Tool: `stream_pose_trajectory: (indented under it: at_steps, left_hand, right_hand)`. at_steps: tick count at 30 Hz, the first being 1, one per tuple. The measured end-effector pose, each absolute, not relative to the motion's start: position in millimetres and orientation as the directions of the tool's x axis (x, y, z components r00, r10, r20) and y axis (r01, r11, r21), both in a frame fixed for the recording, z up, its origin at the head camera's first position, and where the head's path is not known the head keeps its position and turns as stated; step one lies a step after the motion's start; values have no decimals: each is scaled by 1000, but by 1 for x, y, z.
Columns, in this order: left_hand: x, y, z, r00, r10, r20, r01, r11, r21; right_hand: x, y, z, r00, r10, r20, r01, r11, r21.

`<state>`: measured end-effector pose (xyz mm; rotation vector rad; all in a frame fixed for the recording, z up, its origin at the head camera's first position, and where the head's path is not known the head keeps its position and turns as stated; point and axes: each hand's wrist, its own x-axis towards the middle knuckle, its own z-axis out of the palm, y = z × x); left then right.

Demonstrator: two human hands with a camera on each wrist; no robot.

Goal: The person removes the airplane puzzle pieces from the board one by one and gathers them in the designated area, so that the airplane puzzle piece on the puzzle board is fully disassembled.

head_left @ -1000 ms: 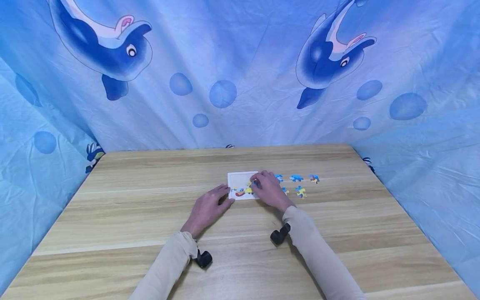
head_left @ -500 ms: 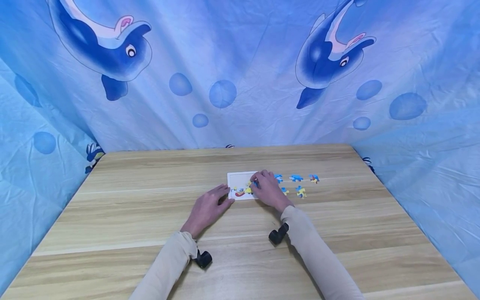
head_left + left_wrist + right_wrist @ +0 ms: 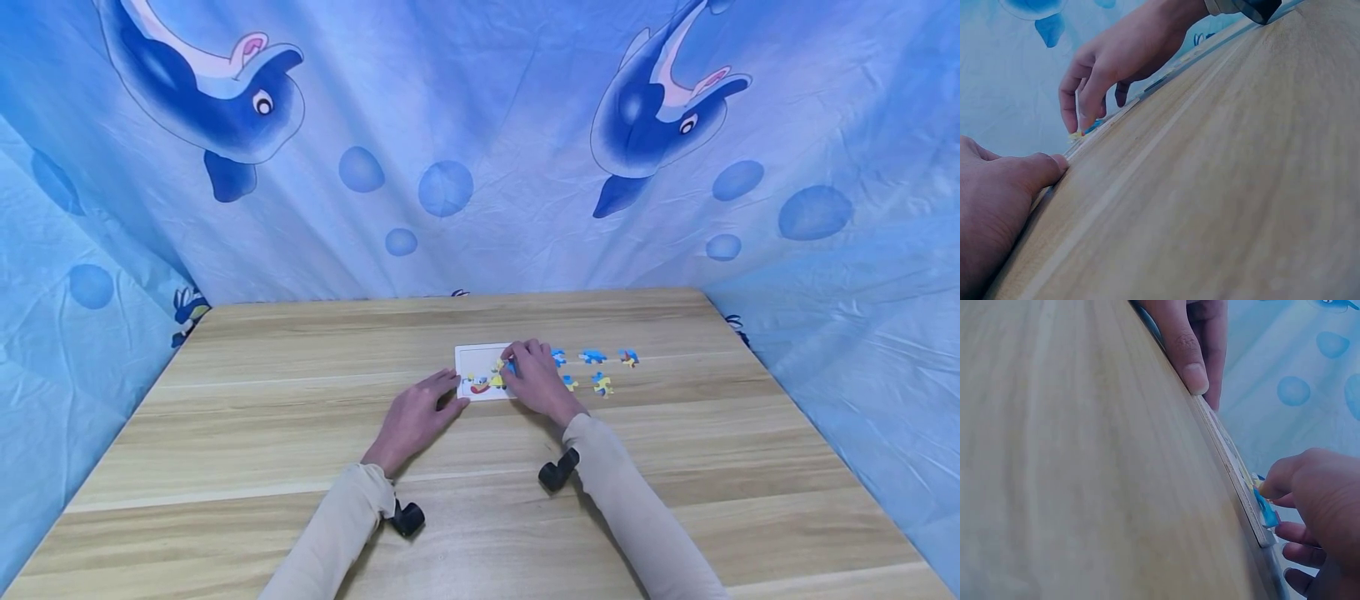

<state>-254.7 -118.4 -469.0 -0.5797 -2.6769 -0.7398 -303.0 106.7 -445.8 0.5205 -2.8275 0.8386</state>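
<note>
Mid-frame: right hand [image 3: 536, 379] pinching puzzle piece [image 3: 1265, 509], probably light, stiff, best held by edges; left hand [image 3: 414, 417], fingers wide, bracing tray [image 3: 477, 360].

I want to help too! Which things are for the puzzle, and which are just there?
For the puzzle: white tray; colourful pieces inside it; blue piece touched by the right hand; loose pieces to the tray's right; left hand touching the tray.

Just there: dolphin cloth behind; wooden table underneath; black gadgets on the wrists.
</note>
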Motion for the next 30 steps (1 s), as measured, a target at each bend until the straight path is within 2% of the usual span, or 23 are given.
stream_pose_trajectory:
  at_steps: [13,22,30]
  left_hand:
    - [-254,-118,-468,-871,298,390,458,780,427]
    - [-254,-118,-468,-872,303,384,457,784,420]
    - [-254,-119,-468,-862,317,395,472,785,402]
  right_hand:
    - [-300,115,-440,-923,-352,153,-376,751,-543]
    - [-298,119,-440,-899,-383,213,-438,768,-467]
    - [-299,118,-441,-895,-392,212,-445,785,-431]
